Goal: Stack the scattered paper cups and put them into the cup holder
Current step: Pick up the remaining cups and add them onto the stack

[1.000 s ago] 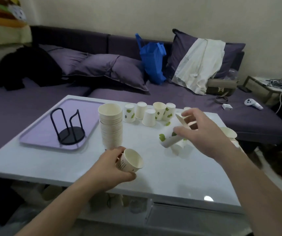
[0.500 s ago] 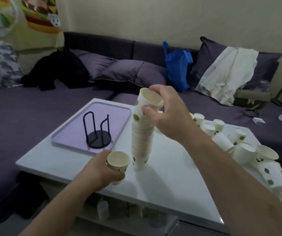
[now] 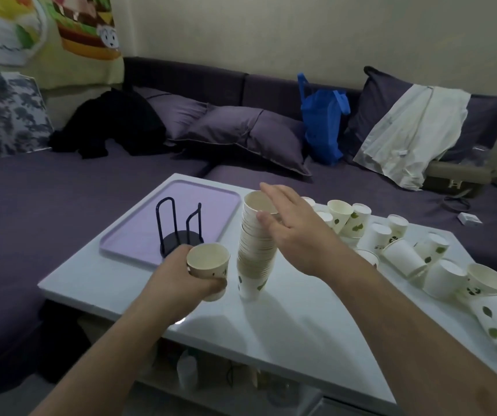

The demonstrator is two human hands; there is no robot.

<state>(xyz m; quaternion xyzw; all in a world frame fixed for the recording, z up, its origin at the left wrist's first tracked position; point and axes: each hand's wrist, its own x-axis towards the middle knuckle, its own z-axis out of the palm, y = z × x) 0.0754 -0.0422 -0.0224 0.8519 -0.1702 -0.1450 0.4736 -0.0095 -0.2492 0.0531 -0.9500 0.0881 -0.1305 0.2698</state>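
Note:
A tall stack of white paper cups (image 3: 254,247) with green leaf prints stands upright on the white table (image 3: 301,331). My right hand (image 3: 295,232) hovers just right of the stack's top, fingers spread, holding nothing. My left hand (image 3: 187,277) grips a single paper cup (image 3: 208,261), mouth up, left of the stack's base. The black wire cup holder (image 3: 181,232) stands behind that cup on a lilac tray (image 3: 151,235). Several loose cups (image 3: 406,253) lie and stand scattered across the table's right side.
A purple sofa (image 3: 91,181) wraps around the table's left and far sides, with cushions, black clothing, a blue bag (image 3: 322,121) and a white garment on it. The table's near edge runs diagonally below my arms, with a shelf underneath.
My right hand set its cup on top of the stack and let go, fingers now spread. My left hand has lifted its cup slightly toward the stack. The camera view has shifted.

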